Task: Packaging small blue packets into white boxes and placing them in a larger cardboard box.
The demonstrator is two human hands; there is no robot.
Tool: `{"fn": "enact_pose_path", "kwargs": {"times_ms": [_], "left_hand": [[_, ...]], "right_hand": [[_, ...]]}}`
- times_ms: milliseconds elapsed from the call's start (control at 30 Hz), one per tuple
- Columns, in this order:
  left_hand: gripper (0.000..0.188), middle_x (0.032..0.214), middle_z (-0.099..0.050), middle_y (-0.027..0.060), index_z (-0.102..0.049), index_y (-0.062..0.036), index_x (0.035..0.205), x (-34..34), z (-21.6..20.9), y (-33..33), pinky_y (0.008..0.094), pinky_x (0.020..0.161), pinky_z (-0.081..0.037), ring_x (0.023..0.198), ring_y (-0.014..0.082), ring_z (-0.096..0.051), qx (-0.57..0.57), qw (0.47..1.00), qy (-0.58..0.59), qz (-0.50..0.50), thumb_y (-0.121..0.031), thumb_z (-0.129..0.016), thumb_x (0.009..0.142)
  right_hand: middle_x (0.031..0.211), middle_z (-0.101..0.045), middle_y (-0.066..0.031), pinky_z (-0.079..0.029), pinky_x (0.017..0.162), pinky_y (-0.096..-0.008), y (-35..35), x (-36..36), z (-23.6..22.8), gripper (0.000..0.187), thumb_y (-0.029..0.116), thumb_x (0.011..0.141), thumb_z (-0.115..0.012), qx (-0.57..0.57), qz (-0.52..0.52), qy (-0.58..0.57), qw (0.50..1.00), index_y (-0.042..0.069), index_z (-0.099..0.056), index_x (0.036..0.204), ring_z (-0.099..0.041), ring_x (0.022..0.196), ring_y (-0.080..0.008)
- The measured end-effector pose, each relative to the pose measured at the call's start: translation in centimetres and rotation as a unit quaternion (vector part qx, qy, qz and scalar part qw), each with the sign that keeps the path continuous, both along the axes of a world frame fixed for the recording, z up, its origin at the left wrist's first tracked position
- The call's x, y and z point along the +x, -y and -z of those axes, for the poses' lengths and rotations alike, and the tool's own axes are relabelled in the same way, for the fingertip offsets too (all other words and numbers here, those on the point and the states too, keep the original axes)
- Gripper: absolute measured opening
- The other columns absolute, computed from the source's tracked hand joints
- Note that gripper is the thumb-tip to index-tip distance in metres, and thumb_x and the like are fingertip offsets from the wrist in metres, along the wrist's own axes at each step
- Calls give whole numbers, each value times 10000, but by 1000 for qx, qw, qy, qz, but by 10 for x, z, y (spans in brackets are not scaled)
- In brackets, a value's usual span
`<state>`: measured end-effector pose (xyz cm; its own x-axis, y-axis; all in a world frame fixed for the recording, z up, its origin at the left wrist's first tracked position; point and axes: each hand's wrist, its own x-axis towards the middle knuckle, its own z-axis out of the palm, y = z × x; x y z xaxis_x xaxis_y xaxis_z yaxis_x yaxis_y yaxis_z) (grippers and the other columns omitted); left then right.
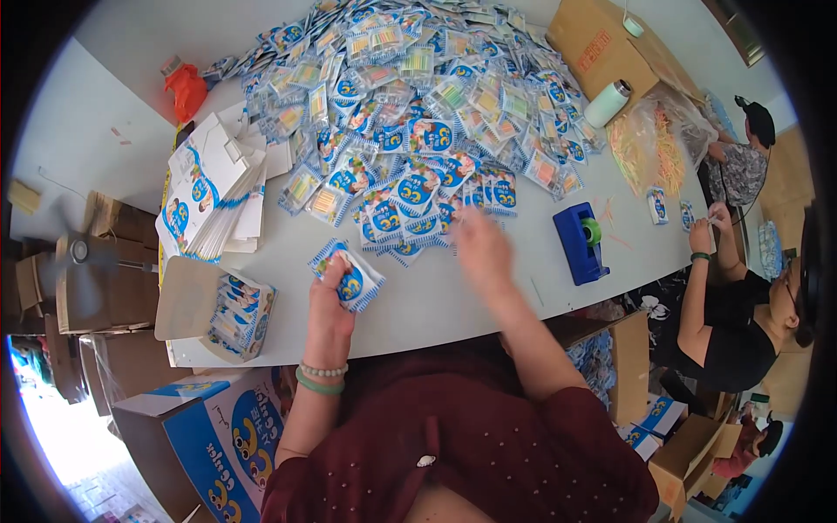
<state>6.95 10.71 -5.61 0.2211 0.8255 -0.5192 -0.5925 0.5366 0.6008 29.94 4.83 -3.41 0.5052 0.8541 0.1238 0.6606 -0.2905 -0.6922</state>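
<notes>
My left hand (330, 301) is closed around a small blue-and-white printed packet (356, 277), held above the table near its front edge. Blurred by motion, my right hand (481, 253) is at the near edge of a large heap of similar packets (410, 131); its fingers are smeared, and whether it holds anything cannot be made out. Several packets (410, 196) lie printed side up just beyond both hands. Left of my left hand stands an open small carton (253, 336) with packets packed upright in it.
A stack of flat printed cartons (218, 187) lies at the left. To the right are a blue tape dispenser (573, 248), a mint bottle (608, 103), a bag of coloured sticks (641, 148) and a big cardboard box (602, 48). A co-worker (732, 322) sits at the right.
</notes>
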Motion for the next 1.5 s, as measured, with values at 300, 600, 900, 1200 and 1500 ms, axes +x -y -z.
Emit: {"fn": "enact_pose_path", "kwargs": {"times_ms": [300,600,900,1200,1500], "left_hand": [[90,837,-630,6,-605,-48,934,27,-2,30,227,687,-483,737,79,-586,82,977,-184,71,-116,-643,888],[132,886,-657,10,-609,-59,993,25,4,33,228,681,-514,759,75,-617,107,971,-199,78,-109,-658,881],[148,863,-646,5,-609,-62,983,28,9,32,235,704,-496,757,80,-602,142,967,-186,98,-130,-673,868],[163,868,-647,18,-608,-45,1014,21,12,29,245,729,-493,779,98,-606,123,972,-161,119,-125,-658,881],[125,839,-659,35,-615,-40,960,0,-4,37,255,682,-515,734,114,-625,63,992,-96,54,-92,-657,854]], "right_hand": [[1138,-536,-166,-422,902,-451,-35,95,26,414,317,774,-671,-172,111,114,972,14,-572,1038,-495,1122,-331],[1080,-551,-157,-465,830,-414,-27,92,10,490,321,671,-745,-186,82,19,979,30,-544,1010,-574,987,-328],[1119,-531,-133,-435,896,-406,-35,67,26,458,131,586,-752,45,-133,-18,990,59,-553,992,-500,1066,-357],[1077,-571,-143,-433,920,-413,-9,13,9,333,-34,685,-629,81,-145,249,954,68,-526,985,-553,1044,-335],[1000,-631,-113,-474,841,-343,11,-28,-9,230,-9,813,-512,58,-101,-495,861,28,-539,1038,-610,963,-232]]}}
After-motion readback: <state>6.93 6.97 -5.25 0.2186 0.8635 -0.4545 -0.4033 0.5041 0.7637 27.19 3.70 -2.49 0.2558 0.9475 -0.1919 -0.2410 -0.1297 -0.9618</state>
